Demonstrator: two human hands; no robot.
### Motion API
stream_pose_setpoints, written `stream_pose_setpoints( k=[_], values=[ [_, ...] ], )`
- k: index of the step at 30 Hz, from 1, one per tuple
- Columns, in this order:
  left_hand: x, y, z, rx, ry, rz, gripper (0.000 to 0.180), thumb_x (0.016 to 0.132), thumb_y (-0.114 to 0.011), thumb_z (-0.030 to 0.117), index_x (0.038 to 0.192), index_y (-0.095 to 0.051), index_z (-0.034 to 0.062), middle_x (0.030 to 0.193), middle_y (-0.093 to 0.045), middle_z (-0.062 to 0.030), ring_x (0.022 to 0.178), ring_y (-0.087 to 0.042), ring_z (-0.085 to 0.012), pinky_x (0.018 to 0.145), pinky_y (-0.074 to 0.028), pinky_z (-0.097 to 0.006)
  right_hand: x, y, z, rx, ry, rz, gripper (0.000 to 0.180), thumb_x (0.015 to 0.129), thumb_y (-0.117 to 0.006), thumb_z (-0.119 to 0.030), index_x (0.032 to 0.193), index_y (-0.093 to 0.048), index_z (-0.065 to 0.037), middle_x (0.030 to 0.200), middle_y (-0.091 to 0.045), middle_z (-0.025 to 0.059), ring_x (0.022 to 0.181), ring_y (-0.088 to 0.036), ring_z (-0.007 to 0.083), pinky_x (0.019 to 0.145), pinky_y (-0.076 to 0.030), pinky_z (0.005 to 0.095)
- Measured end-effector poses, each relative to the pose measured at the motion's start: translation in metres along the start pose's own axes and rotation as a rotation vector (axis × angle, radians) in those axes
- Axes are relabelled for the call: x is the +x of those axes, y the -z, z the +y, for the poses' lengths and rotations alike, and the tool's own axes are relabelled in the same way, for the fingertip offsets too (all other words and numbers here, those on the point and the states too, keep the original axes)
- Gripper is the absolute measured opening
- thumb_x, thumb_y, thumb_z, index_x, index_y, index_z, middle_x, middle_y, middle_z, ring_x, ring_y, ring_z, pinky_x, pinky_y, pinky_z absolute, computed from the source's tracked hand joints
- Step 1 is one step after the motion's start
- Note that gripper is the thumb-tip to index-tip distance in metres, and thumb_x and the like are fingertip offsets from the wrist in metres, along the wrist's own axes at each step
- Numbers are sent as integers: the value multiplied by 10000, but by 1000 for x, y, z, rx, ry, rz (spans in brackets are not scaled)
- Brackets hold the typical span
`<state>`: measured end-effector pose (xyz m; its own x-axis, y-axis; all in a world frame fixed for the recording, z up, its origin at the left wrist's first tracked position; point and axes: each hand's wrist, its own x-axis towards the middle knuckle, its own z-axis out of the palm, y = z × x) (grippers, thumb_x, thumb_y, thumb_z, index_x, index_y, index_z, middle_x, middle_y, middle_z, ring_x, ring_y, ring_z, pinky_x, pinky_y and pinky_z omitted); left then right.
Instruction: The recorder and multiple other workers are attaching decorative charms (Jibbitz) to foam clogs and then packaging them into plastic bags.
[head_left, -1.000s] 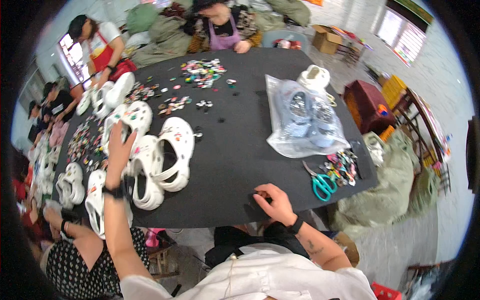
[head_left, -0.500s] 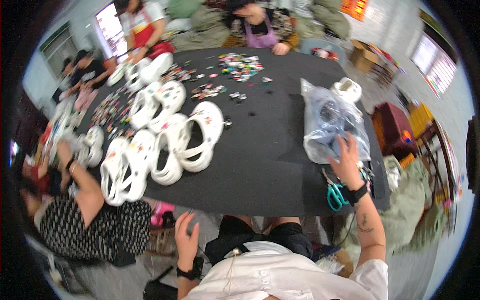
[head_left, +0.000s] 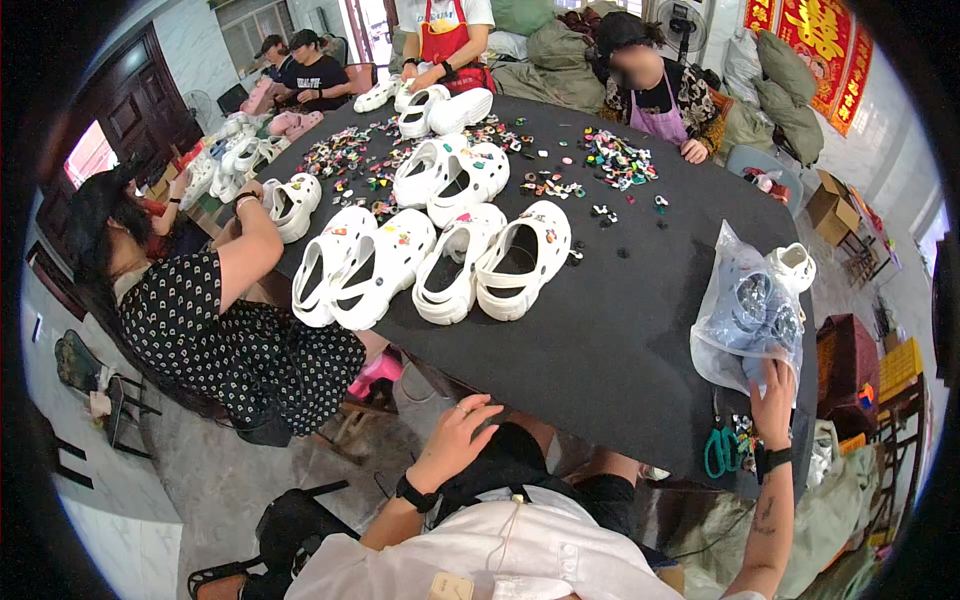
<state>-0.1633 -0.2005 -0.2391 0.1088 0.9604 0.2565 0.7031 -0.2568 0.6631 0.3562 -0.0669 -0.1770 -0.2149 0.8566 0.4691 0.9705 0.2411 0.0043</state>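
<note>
My right hand [head_left: 771, 408] rests at the near edge of a clear plastic bag [head_left: 722, 352], its fingers stretched out against the film. Bluish-grey clogs [head_left: 752, 300] show through the bag. Beside that hand lie teal-handled scissors [head_left: 721, 452], their blades partly hidden, and a small heap of colourful charms [head_left: 744, 436]. My left hand [head_left: 456, 442] hovers empty by the table's near edge, fingers loosely extended. Ahead of it stand white clogs with charms: a pair on the right [head_left: 522, 262] and another pair on the left [head_left: 383, 266].
Several more white clogs [head_left: 466, 182] and scattered charms [head_left: 620, 158] cover the far part of the black table [head_left: 610, 340]. A white clog [head_left: 792, 266] sits behind the bag. A co-worker in a patterned dress [head_left: 230, 330] sits at left; others work across the table.
The view has swung left, so table and clogs appear farther right. My left hand has risen toward the table edge. My right hand remains at the bag's near end.
</note>
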Motion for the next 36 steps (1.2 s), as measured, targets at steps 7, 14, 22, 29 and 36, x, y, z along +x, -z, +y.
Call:
stream_pose_setpoints(
  k=[7, 14, 22, 29, 36],
  values=[
    [7, -7, 11, -9, -75, -12, 302, 908, -644, 172, 1202, -622, 106, 1280, -564, -84, 1128, -578, -300, 941, -459, -410, 56, -21, 10, -199, -135, -74, 783, 732, -783, -323, 1426, -453, -171, 1324, -528, 202, 1221, -497, 395, 1029, -378, 489],
    [-21, -9, -2, 20, -19, -40, 289, 921, -623, 191, 1200, -631, 115, 1270, -567, -81, 1094, -586, -301, 927, -451, -411, 99, -47, -2, -123, -264, -367, 799, 691, -797, -451, 1357, -524, -103, 1196, -641, 199, 1088, -614, 367, 955, -468, 431],
    [-27, -1, -4, 13, -36, 9, 251, 909, -624, 190, 1145, -651, 108, 1142, -630, -48, 1018, -615, -262, 904, -449, -408, 71, -57, 12, 12, -242, -106, 697, 679, -807, -498, 1204, -646, -69, 1098, -678, 182, 1046, -629, 363, 897, -481, 435],
    [-18, 6, 2, -93, 17, -15, 261, 931, -613, 191, 1173, -650, 98, 1153, -663, -85, 1062, -627, -280, 927, -469, -397, 79, -2, -19, 16, -14, 133, 554, 641, -832, -490, 899, -674, -26, 763, -666, 164, 733, -653, 346, 674, -497, 421],
    [12, 12, 18, -397, 50, 35, 325, 919, -638, 113, 1232, -606, 33, 1175, -662, -124, 1065, -646, -255, 917, -497, -335, 63, 106, -115, 342, 366, 201, 512, 534, -950, -351, 811, -650, -42, 690, -610, 49, 600, -569, 178, 584, -502, 331]
  ],
)
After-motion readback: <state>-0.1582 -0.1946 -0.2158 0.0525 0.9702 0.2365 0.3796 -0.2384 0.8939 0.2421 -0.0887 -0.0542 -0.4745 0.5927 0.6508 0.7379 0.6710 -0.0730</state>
